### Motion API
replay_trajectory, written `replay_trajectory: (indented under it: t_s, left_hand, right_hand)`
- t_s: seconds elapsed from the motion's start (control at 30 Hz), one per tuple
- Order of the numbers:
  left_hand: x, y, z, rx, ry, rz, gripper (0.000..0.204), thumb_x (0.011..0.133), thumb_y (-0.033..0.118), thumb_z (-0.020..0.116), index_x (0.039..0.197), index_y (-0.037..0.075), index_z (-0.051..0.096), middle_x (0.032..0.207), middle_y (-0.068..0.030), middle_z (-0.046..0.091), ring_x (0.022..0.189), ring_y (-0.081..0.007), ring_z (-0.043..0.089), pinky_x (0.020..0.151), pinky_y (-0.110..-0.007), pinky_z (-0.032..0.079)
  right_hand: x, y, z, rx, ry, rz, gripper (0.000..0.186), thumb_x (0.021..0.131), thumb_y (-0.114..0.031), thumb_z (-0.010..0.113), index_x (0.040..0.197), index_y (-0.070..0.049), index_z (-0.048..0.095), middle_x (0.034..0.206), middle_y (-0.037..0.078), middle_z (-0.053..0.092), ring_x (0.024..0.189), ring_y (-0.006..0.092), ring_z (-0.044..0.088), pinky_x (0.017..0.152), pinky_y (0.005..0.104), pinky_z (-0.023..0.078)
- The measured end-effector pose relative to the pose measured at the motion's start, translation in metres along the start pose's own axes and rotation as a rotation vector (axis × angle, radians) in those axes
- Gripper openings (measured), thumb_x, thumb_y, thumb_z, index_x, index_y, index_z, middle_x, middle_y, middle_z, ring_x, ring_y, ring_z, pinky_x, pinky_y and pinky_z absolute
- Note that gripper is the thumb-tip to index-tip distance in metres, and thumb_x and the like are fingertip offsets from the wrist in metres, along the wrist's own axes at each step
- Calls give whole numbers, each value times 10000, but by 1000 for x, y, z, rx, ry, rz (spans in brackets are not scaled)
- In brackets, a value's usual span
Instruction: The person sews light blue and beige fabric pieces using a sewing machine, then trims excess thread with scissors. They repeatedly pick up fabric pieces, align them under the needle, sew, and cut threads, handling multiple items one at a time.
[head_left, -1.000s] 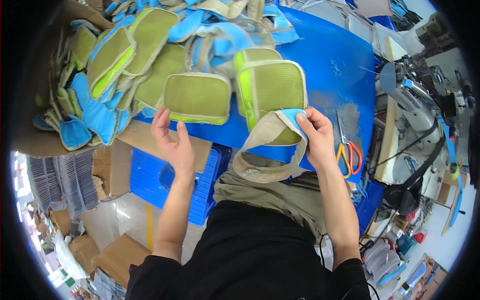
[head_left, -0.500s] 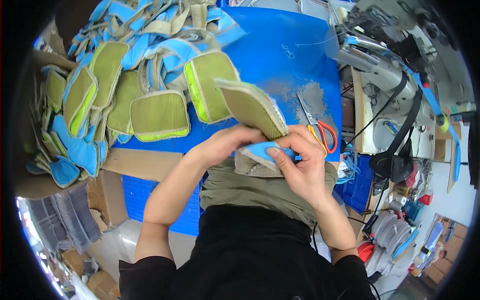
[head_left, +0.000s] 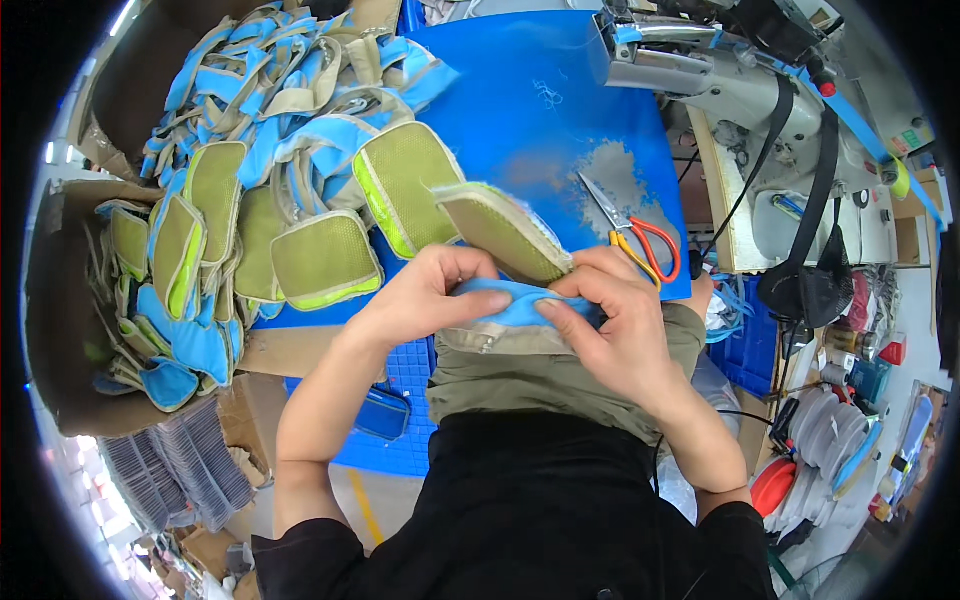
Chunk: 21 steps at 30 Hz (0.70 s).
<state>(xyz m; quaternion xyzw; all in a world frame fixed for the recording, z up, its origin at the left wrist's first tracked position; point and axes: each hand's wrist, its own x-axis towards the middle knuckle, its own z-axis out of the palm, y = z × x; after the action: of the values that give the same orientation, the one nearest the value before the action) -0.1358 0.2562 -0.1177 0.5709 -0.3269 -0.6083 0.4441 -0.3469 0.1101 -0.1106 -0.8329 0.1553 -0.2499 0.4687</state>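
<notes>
Between my hands is a padded fabric piece (head_left: 505,238), with an olive mesh panel standing up at the far side and a blue and beige band folded toward me. My left hand (head_left: 440,292) pinches the blue band, thumb on top. My right hand (head_left: 617,308) grips the band's other end, its thumb pressed on the blue cloth and its fingers curled behind. Just beyond lies a similar olive pad (head_left: 408,190) with a bright yellow-green edge. Scissors (head_left: 632,228) with orange and yellow handles rest on the blue table near my right hand.
Blue and beige straps (head_left: 300,75) are heaped at the back left of the blue table (head_left: 520,95). More olive pads fill a cardboard box (head_left: 75,300) at the left. A sewing machine (head_left: 700,85) stands at the back right. Thread scraps (head_left: 547,93) lie on the table.
My left hand has come from behind the pad to its near side, thumb now on the blue band. The blue band is stretched wider between both hands. The view has shifted slightly.
</notes>
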Motion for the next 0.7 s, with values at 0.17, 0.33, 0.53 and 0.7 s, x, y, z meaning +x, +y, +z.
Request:
replay_trajectory:
  t_s: [0.17, 0.33, 0.53, 0.7]
  left_hand:
    - [-20, 31, 9, 357, 195, 76, 129, 913, 112, 784, 869, 14, 713, 742, 33, 625, 693, -24, 530, 566, -253, 402]
    - [-28, 69, 25, 765, 302, 224, 120, 815, 28, 825, 875, 9, 724, 746, -9, 624, 666, -96, 566, 594, -265, 413]
    - [-23, 96, 29, 1106, 282, 433, 198, 701, 7, 864, 863, 17, 751, 947, -103, 712, 837, -216, 663, 704, -316, 480]
    - [-3, 113, 33, 1237, 184, 621, 146, 755, 10, 817, 825, 6, 689, 1181, -146, 713, 846, -223, 649, 764, -323, 493]
  right_hand:
    - [2, 0, -2, -10, -49, 2, 154, 804, -79, 828, 889, -1, 726, 965, 134, 661, 879, 293, 629, 740, 375, 478]
    - [-1, 1, 0, 31, -29, -22, 125, 818, -88, 788, 852, -20, 688, 909, 122, 649, 822, 332, 588, 716, 422, 453]
    - [-1, -5, -5, 47, -58, 6, 158, 811, -98, 825, 861, -13, 701, 902, 93, 656, 840, 282, 617, 705, 378, 457]
    - [-1, -4, -6, 146, -17, 9, 136, 826, -116, 783, 821, -20, 687, 857, 118, 643, 799, 329, 590, 702, 432, 452]
